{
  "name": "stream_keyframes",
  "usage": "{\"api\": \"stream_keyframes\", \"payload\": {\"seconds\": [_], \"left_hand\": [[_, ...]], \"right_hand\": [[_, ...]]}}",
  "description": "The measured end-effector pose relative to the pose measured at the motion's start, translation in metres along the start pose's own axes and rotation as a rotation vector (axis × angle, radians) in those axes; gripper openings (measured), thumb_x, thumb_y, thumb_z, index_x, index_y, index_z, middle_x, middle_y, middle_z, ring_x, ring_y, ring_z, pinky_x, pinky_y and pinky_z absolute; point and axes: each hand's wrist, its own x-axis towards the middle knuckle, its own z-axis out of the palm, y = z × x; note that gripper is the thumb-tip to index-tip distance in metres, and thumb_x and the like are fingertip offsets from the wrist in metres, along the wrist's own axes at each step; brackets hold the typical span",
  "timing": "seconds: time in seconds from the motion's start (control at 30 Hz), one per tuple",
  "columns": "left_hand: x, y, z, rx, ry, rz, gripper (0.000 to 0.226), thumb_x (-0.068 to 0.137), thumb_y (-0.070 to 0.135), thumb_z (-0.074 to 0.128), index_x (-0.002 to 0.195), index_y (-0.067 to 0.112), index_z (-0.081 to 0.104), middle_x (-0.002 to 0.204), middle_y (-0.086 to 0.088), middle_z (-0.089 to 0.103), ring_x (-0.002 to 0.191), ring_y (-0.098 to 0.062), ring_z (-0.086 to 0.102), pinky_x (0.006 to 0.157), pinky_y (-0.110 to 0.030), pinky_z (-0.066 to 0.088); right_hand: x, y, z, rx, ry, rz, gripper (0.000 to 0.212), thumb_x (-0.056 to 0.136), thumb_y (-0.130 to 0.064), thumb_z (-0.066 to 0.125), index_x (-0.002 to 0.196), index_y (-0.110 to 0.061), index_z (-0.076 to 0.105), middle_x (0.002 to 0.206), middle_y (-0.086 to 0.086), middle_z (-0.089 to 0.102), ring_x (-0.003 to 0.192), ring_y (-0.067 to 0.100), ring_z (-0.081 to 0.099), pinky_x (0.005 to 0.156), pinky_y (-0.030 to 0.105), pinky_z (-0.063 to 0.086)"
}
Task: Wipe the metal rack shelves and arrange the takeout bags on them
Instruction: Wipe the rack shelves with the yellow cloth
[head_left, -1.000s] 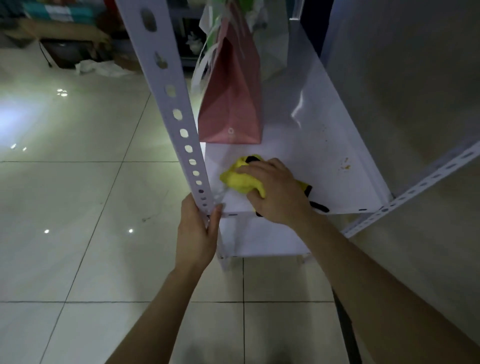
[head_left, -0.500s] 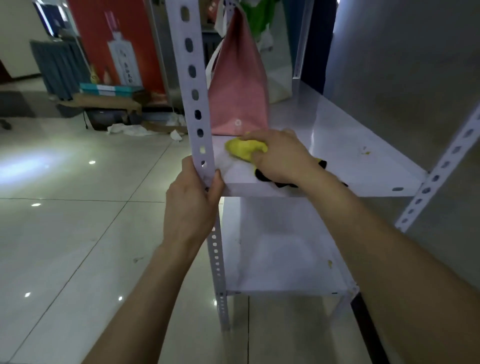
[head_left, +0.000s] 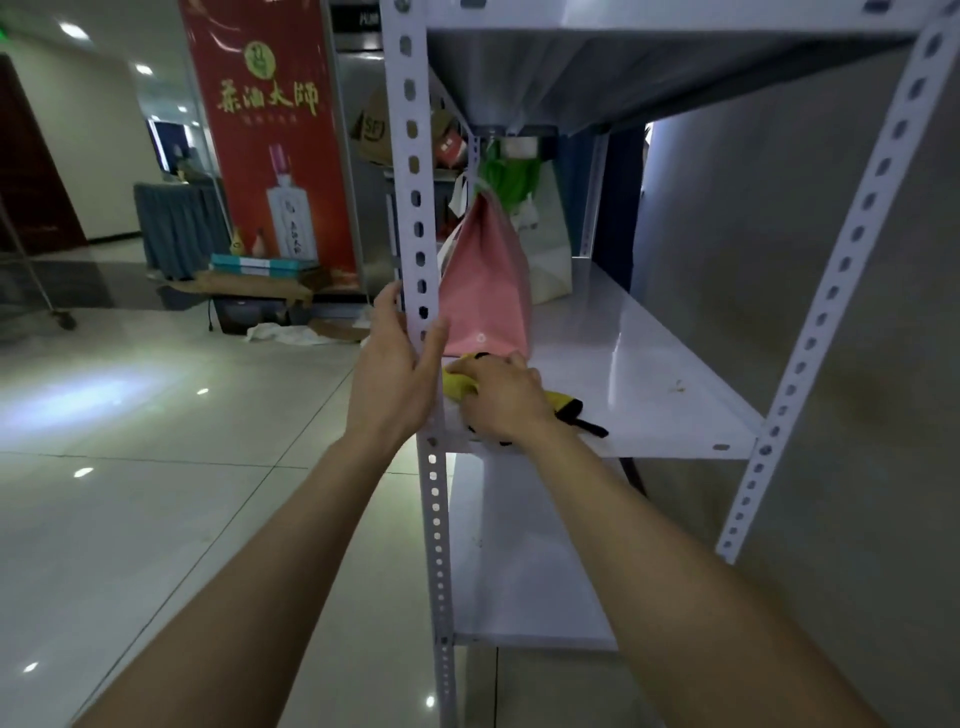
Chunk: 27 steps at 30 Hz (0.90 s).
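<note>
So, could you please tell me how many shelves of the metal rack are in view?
3: a top shelf seen from below, a middle shelf, and a lower shelf beneath it. Others may lie outside the frame.

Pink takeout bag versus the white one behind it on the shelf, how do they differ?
The tall pink takeout bag stands near the front, beside the yellow cloth; the white takeout bag sits further back. The pink bag hides part of the white bag. Both stand upright on the same pale metal shelf.
</note>
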Motion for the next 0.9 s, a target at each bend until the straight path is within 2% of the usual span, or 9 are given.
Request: {"api": "stream_keyframes", "payload": {"seconds": [0.07,0.17,0.23,0.33,0.43,0.5,0.67,0.8,0.9], "left_hand": [[0.020,0.014,0.002,-0.006,0.022,0.044,0.063,0.108,0.063,0.047,0.158,0.030,0.030,0.134,0.008,0.068,0.110,-0.014,0.070,0.086,-0.039,0.056],[0.032,0.022,0.012,0.019,0.063,0.034,0.053,0.112,0.047,0.049,0.154,0.020,0.031,0.132,-0.003,0.069,0.104,-0.027,0.072,0.080,-0.044,0.057],[0.029,0.019,0.020,0.041,0.110,0.021,0.043,0.112,0.042,0.049,0.147,0.021,0.033,0.129,-0.006,0.069,0.099,-0.032,0.072,0.073,-0.042,0.053],[0.027,0.013,0.030,0.074,0.203,0.059,0.038,0.110,0.047,0.045,0.139,0.025,0.033,0.120,-0.005,0.069,0.087,-0.022,0.069,0.067,-0.034,0.046],[0.030,0.006,0.037,0.084,0.255,0.059,0.044,0.110,0.051,0.042,0.141,0.020,0.037,0.119,-0.004,0.070,0.088,-0.024,0.071,0.066,-0.036,0.052],[0.032,0.002,0.040,0.093,0.287,0.079,0.049,0.111,0.050,0.042,0.144,0.014,0.040,0.121,-0.005,0.071,0.090,-0.025,0.072,0.066,-0.038,0.054],[0.031,0.000,0.043,0.114,0.324,0.112,0.054,0.111,0.050,0.041,0.147,0.010,0.042,0.122,-0.006,0.071,0.091,-0.026,0.073,0.064,-0.034,0.049],[0.030,0.000,0.041,0.164,0.315,0.100,0.054,0.111,0.051,0.040,0.148,0.011,0.039,0.120,-0.007,0.072,0.088,-0.027,0.073,0.063,-0.031,0.042],[0.029,0.007,0.039,0.171,0.311,0.105,0.057,0.113,0.049,0.045,0.155,0.013,0.034,0.135,-0.011,0.064,0.105,-0.031,0.070,0.070,-0.040,0.052]], "right_hand": [[-0.009,0.009,-0.003,0.035,0.028,0.028,0.058,0.093,-0.023,0.051,0.145,-0.048,0.055,0.144,-0.008,0.060,0.129,0.027,0.040,0.103,0.043,0.033],[-0.035,0.045,-0.017,0.049,0.086,0.139,0.061,0.091,-0.019,0.051,0.145,-0.048,0.057,0.136,-0.004,0.064,0.123,0.026,0.042,0.104,0.039,0.031],[-0.052,0.074,-0.030,0.061,0.119,0.211,0.058,0.095,-0.020,0.050,0.147,-0.046,0.056,0.136,-0.002,0.064,0.127,0.026,0.042,0.108,0.035,0.030],[-0.067,0.098,-0.041,0.095,0.147,0.255,0.056,0.097,-0.020,0.051,0.149,-0.042,0.056,0.139,-0.002,0.064,0.132,0.025,0.041,0.109,0.031,0.038],[-0.064,0.095,-0.031,0.035,0.177,0.211,0.056,0.097,-0.015,0.053,0.149,-0.036,0.057,0.142,0.000,0.062,0.128,0.029,0.044,0.109,0.033,0.041],[-0.046,0.081,-0.023,0.008,0.133,0.157,0.059,0.096,-0.012,0.052,0.151,-0.034,0.055,0.148,0.000,0.058,0.129,0.031,0.044,0.111,0.035,0.039],[0.021,0.020,-0.009,0.076,-0.077,0.002,0.061,0.100,-0.011,0.048,0.156,-0.034,0.048,0.159,0.002,0.047,0.143,0.030,0.043,0.118,0.038,0.037],[0.017,0.018,-0.008,0.099,-0.092,-0.008,0.061,0.100,-0.014,0.050,0.157,-0.035,0.049,0.162,0.000,0.046,0.145,0.026,0.043,0.117,0.036,0.038],[-0.016,0.030,-0.015,0.145,-0.053,0.008,0.057,0.101,-0.016,0.050,0.154,-0.035,0.052,0.161,-0.002,0.048,0.146,0.024,0.042,0.116,0.033,0.035]]}}
